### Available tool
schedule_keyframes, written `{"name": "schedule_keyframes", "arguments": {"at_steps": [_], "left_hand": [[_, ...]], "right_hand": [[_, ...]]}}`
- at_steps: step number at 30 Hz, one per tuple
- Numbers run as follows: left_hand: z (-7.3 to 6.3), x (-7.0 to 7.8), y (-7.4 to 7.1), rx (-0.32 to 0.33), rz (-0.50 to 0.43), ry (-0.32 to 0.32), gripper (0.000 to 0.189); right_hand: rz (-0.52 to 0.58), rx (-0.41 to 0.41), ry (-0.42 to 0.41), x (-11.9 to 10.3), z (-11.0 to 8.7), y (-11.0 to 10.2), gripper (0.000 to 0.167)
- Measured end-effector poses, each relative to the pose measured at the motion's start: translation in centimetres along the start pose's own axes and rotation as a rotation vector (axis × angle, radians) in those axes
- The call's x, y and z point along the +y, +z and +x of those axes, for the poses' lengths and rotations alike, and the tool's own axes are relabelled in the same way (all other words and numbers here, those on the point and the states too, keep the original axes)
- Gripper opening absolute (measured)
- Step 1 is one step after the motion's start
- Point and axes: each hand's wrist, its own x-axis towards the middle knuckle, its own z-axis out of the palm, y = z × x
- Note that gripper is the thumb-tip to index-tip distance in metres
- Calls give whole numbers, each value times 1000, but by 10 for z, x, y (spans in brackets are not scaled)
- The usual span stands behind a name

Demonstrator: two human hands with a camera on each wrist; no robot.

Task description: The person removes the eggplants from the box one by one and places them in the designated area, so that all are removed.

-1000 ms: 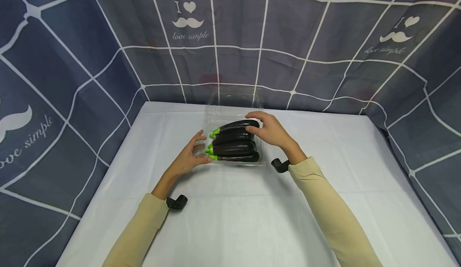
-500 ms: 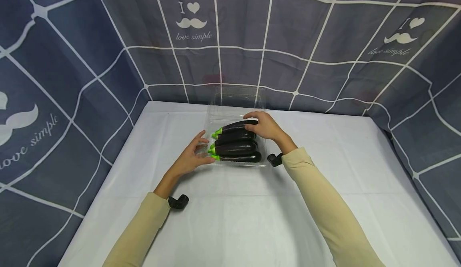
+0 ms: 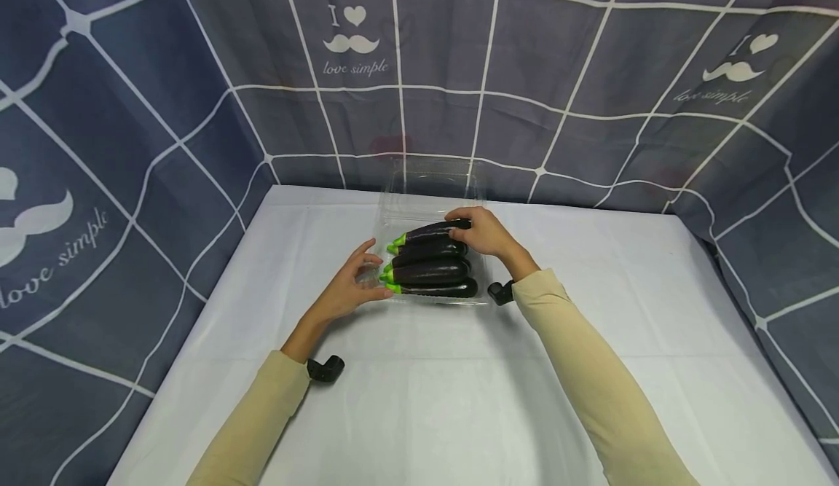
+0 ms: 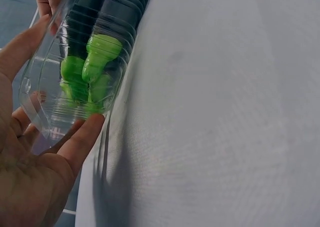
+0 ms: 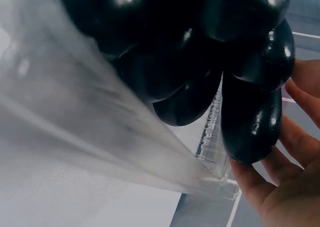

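Observation:
Several dark purple eggplants [image 3: 431, 271] with bright green stem ends lie side by side, some stacked, in a clear plastic clamshell container [image 3: 481, 282]. Their stems point left. My left hand [image 3: 347, 285] holds the container's left end, and in the left wrist view its fingers spread around the ribbed end wall [image 4: 65, 112]. With thumb and fingers, my right hand [image 3: 486, 232] grips the rounded right end of the far eggplant [image 3: 426, 232]. The right wrist view shows these fingers around the eggplant's tip [image 5: 252, 132], close to the container's edge.
The container's transparent lid [image 3: 432, 180] stands raised at the back, before a dark grey curtain [image 3: 432, 122] with white grid lines. A white cloth [image 3: 419, 398] covers the table. Black wrist devices [image 3: 325, 369] sit on both wrists.
The head view has shifted slightly. My right hand has moved a little left over the container and its fingers have closed in on the far eggplant. The left hand stays at the container's end.

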Motion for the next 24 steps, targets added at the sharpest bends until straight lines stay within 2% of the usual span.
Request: {"name": "schedule_keyframes", "arguments": {"at_steps": [12,24], "left_hand": [[-1,2,1,1,-9,7,56],[-1,6,1,5,-11,-15,57]], "right_hand": [[-16,-21,18,3,3,3,34],[0,-28,44,2,1,6,36]]}}
